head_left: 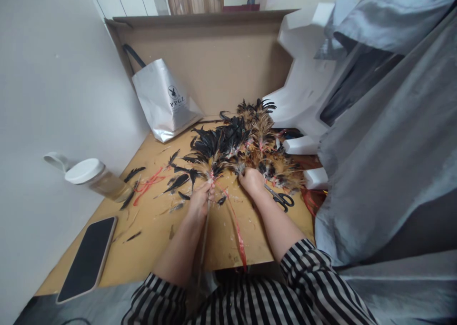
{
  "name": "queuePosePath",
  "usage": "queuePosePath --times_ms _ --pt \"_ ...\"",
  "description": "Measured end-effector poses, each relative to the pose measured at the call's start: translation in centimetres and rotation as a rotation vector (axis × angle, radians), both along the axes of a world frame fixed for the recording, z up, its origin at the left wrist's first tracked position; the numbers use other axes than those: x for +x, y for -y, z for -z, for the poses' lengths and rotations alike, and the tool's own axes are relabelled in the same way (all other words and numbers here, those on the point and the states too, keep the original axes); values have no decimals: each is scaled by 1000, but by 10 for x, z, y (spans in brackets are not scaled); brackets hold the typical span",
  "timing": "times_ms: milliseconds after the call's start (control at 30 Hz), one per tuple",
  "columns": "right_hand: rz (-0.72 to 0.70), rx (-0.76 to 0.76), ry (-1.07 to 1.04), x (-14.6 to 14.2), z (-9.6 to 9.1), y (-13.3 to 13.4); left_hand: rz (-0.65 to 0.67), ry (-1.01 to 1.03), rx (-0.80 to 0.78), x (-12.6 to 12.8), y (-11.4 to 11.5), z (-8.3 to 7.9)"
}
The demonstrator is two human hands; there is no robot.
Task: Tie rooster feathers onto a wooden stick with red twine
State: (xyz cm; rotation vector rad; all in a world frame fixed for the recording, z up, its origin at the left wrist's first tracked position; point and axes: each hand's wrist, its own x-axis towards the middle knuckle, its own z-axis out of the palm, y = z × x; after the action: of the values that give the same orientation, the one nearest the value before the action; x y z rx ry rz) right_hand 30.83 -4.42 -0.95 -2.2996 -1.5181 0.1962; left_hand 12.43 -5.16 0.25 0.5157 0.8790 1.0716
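Observation:
My left hand (200,199) is closed around a thin stick (203,249) that carries a bunch of black and tan feathers (211,158) at its top, tied with red string (236,225). My right hand (252,180) is closed on feathers at the edge of a large pile of brown and black feathers (266,149). The red string trails from the bunch down toward me over the table edge. Black scissors (282,199) lie just right of my right wrist.
On the wooden table (153,239) lie loose black feathers (176,182), red string scraps (148,184), a dark phone (89,258) and a tipped jar with a white lid (96,177). A white shopping bag (164,99) leans on cardboard at the back. Grey cloth (385,149) hangs right.

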Motion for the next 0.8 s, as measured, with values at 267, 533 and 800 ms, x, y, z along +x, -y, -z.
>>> queuePosePath --times_ms 267,533,800 --pt "-36 283 -827 11 4 -2 -16 -1 -21 0 -2 -1" --pt "-393 201 -1669 -14 -18 13 -46 -4 3 0 -4 5" --pt "-449 41 -1590 -53 -13 21 -18 22 58 6 0 7"
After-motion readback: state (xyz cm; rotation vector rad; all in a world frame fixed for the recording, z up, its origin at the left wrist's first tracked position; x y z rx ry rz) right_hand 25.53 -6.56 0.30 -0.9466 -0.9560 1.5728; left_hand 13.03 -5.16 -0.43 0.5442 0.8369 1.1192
